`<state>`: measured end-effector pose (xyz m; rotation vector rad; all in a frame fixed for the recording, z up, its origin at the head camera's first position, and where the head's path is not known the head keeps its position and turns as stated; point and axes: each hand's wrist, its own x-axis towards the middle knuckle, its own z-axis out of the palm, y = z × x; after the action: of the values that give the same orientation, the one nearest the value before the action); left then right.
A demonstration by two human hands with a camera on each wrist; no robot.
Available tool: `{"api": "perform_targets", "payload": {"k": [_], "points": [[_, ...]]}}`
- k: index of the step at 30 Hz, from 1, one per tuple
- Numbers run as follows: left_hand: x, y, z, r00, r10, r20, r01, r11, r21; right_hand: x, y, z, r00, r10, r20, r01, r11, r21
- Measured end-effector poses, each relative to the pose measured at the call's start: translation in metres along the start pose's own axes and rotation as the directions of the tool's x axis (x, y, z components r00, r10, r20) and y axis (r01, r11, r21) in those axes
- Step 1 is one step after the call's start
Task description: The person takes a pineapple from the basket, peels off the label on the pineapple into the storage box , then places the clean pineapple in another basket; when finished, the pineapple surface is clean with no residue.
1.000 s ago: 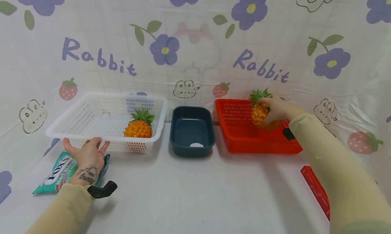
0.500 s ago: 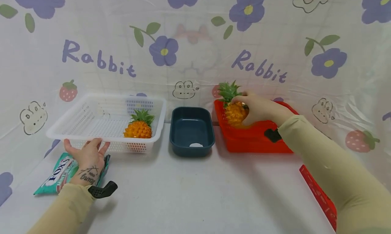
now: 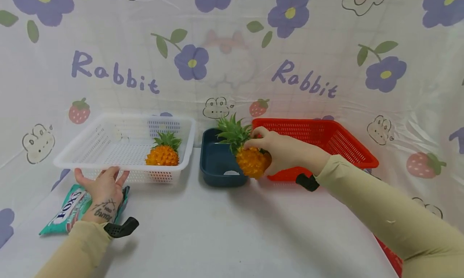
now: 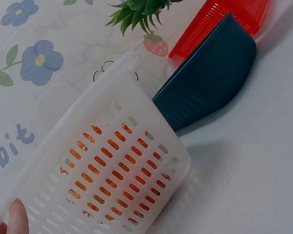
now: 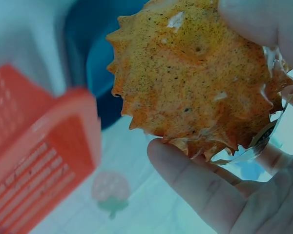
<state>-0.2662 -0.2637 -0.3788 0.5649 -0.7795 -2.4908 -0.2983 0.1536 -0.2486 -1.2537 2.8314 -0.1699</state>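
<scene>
My right hand (image 3: 279, 151) grips an orange pineapple (image 3: 253, 162) with green leaves, held up in front of the right side of the dark blue basin (image 3: 206, 159). Thumb and fingers press opposite sides of the pineapple (image 5: 190, 83) in the right wrist view, where its spiky underside shows. My left hand (image 3: 105, 189) holds the front rim of the white perforated basket (image 3: 72, 165), fingers spread at the rim. A second pineapple (image 3: 163, 155) sits in that basket's right end; orange shows through the holes in the left wrist view.
Right of the basin stands a red perforated basket (image 3: 348, 141). A green Fox's mint packet (image 3: 69, 213) lies partly under my left hand. A red box (image 3: 393, 256) at the right is mostly hidden by my sleeve. A printed cloth (image 3: 232, 48) hangs behind.
My right hand has carried the pineapple left, from inside the red basket out to the front of the basin. My left hand has stayed at the white basket's rim.
</scene>
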Motion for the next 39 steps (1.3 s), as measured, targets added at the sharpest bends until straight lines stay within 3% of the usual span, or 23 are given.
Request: {"api": "perform_targets", "payload": {"k": [9, 17, 24, 30, 36, 39], "points": [[-0.001, 0.001, 0.001, 1.0, 0.001, -0.007, -0.001, 1.0, 0.01, -0.017, -0.039, 0.027, 0.984, -0.167, 0.066, 0.172, 0.982, -0.078], [0.0, 0.0, 0.003, 1.0, 0.001, -0.026, -0.001, 1.0, 0.022, -0.03, -0.06, 0.048, 0.935, -0.319, 0.155, 0.333, 0.94, -0.076], [-0.001, 0.002, 0.002, 0.999, -0.005, -0.032, 0.006, 1.0, 0.029, -0.028, -0.067, 0.069, 0.877, -0.428, 0.219, 0.461, 0.878, -0.127], [-0.002, 0.003, 0.005, 0.999, -0.014, -0.049, 0.016, 0.999, 0.048, -0.024, -0.066, 0.086, 0.846, -0.47, 0.251, 0.52, 0.83, -0.203], [-0.003, 0.005, 0.008, 0.996, -0.044, -0.078, 0.049, 0.996, 0.068, -0.021, -0.065, 0.094, 0.829, -0.502, 0.248, 0.551, 0.809, -0.204], [-0.01, 0.007, 0.011, 0.993, -0.064, -0.099, 0.072, 0.994, 0.082, -0.02, -0.066, 0.094, 0.826, -0.506, 0.248, 0.556, 0.804, -0.213]]}}
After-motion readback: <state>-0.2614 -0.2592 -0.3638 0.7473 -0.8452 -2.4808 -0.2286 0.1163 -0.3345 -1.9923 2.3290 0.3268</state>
